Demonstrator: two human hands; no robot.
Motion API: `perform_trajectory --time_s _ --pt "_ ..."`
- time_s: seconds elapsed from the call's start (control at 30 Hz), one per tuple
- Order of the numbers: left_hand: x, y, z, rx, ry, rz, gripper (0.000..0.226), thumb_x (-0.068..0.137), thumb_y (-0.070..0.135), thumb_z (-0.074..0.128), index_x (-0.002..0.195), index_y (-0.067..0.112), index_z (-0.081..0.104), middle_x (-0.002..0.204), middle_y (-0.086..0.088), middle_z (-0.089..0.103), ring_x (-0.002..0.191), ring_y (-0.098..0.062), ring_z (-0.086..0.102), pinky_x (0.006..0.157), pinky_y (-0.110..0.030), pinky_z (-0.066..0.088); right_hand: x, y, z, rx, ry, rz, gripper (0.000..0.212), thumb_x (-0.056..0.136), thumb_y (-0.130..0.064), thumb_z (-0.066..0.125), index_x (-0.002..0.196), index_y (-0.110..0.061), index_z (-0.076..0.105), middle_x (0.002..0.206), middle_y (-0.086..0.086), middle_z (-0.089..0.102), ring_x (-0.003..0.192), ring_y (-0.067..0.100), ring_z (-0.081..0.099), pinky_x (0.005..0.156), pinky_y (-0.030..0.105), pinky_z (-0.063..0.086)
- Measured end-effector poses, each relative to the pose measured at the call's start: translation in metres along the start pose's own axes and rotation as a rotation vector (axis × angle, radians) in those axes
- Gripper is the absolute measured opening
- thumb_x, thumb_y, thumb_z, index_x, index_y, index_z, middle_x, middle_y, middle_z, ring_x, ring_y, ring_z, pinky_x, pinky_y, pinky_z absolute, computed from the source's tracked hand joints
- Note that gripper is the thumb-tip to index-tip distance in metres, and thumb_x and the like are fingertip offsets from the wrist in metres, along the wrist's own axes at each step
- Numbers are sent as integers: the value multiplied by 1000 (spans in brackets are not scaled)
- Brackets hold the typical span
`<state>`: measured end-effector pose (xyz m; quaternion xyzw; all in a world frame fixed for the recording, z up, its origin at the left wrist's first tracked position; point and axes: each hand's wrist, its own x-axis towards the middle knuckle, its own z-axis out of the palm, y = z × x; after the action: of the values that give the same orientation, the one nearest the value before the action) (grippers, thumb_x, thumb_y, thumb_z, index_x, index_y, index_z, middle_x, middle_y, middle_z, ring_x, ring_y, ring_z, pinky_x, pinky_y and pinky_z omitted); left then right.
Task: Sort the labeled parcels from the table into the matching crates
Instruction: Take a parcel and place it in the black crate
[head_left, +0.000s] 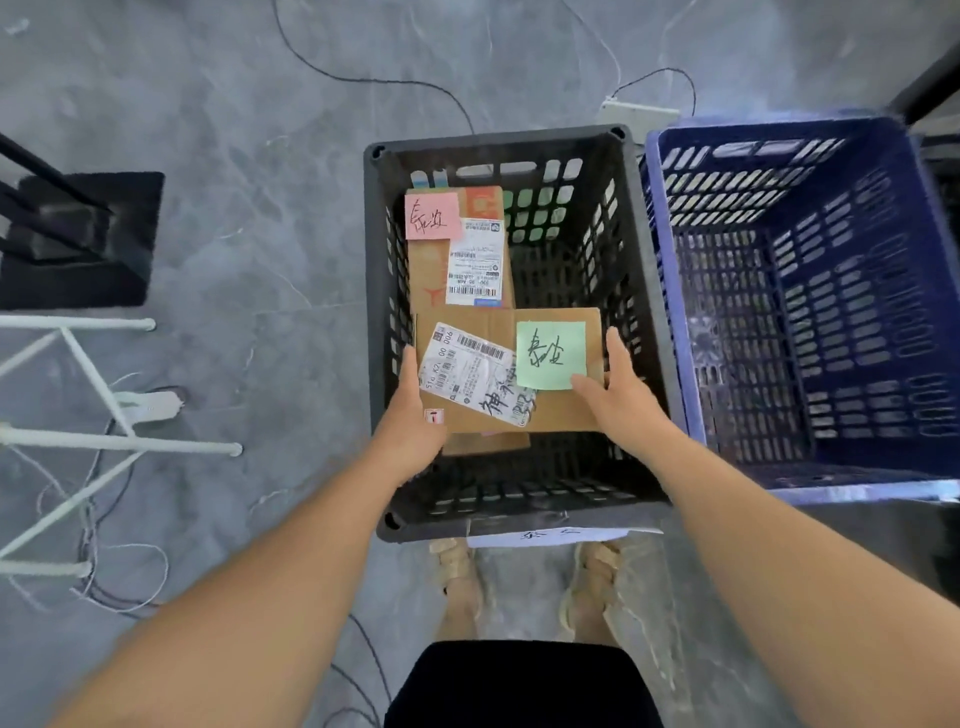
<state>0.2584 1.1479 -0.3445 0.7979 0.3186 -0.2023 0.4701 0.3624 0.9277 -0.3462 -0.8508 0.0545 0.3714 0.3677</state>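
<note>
Grey marbled floor (260, 182), smooth, with thin cables trailing over it. Two slotted plastic crates stand on it side by side and touching: blue crate (857, 312) to the right, rectangular, its walls pierced with rows of oblong slots and its bottom a grid; black crate (375, 291) to the left, same build, square-holed walls, with a white paper strip (545, 535) on its near outer side. Inside the black crate lies a long brown cardboard parcel (426, 270), flat, running front to back along the left wall, with a printed white shipping label (475, 265) and a pink sticky note (432, 215) with handwriting at the far end. Across its near end sits a shorter cardboard parcel (556, 410), within the crate's opening; whether it rests or is carried, cannot tell. Left hand (415, 421) grips its left edge, thumb on top, fingers hidden beneath. Right hand (621, 395) holds the right edge, thumb pressed on top. This parcel carries a crumpled white label (472, 374) and a square green note (550, 353), handwritten
</note>
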Motion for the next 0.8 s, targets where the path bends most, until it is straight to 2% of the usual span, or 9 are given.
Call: perform_trajectory --time_s 0.07,0.13,0.2,0.27,0.47,0.57,0.67,0.73,0.8 --pt "13 -10 8 16 -16 -47 96 91 9 56 151 35 -15 151 6 38 109 -21 55 70 -23 42 10 11 12 -1 -3 46 76 98 -39 46 150 -38 -9 139 5 49 100 21 50 76 35 41" --pt "27 -16 16 15 -41 -99 94 93 10 56 152 35 -13 151 5 37 119 -22 52 82 -27 44 21 22 20 -11 -5 75 75 98 -38 45 150 -37 -8 140 7 48 104 25 51 84 39 45" --pt "38 -21 24 26 -71 -146 93 94 9 55 152 34 -14 151 4 38 119 -22 52 83 -28 47 30 30 25 -1 -3 104 75 98 -36 45 151 -35 -7 142 7 45 111 28 52 91 44 47" --pt "45 -24 30 44 -87 -187 89 95 11 54 153 33 -11 150 2 38 120 -23 52 92 -36 49 36 37 29 9 -8 129 74 98 -34 46 151 -36 -6 143 7 45 114 28 51 93 42 45" --pt "54 -30 34 6 -95 -195 77 95 7 54 153 28 8 151 -1 37 130 -23 44 108 -45 40 48 47 32 24 25 149 79 96 -26 52 151 -37 -3 140 5 48 101 18 50 71 27 42" --pt "44 -26 42 -19 8 -217 82 93 1 52 154 25 3 158 -6 22 140 -27 30 114 -48 31 52 38 30 -10 101 84 93 90 -11 58 151 -38 -6 157 4 19 122 19 41 88 30 38" --pt "22 -12 61 -134 216 -271 88 92 1 51 153 19 -10 162 -2 1 148 -22 10 120 -41 15 58 24 24 -206 87 -37 100 84 -2 60 151 -35 -7 161 -1 0 144 23 11 107 36 29" --pt "11 -4 76 -323 306 -360 81 91 0 52 153 16 2 159 -7 14 143 -23 25 116 -42 26 61 20 21 -328 36 -78 98 83 -2 60 152 -32 -3 161 -2 -1 145 24 4 112 40 24" --pt "8 1 87 -591 321 -513 58 90 2 52 141 14 27 142 -9 42 115 -17 50 98 -36 41 63 20 17 -376 -12 -66 94 83 -3 59 153 -30 2 159 -1 7 144 26 7 113 43 25"
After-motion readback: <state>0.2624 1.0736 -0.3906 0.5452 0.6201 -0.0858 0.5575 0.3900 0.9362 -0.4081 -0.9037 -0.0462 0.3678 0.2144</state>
